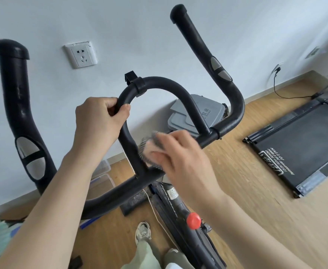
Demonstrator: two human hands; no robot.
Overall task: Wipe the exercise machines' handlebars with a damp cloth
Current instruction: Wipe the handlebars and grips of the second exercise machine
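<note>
A black exercise-bike handlebar point(235, 105) fills the view, with two upright grips and an arched inner loop point(165, 82). My left hand point(99, 119) is closed around the left side of that loop. My right hand point(180, 162) holds a grey and pink cloth point(149, 150), bunched and blurred, pressed against the base of the loop where it meets the crossbar. Grey pulse pads point(32, 158) sit on both upright grips.
A red knob point(193, 220) sits on the bike frame below. A folded black treadmill point(299, 144) lies on the wooden floor at right. A grey lidded bin point(207, 111) stands against the white wall, near a wall socket point(81, 54). My shoe point(143, 231) is below.
</note>
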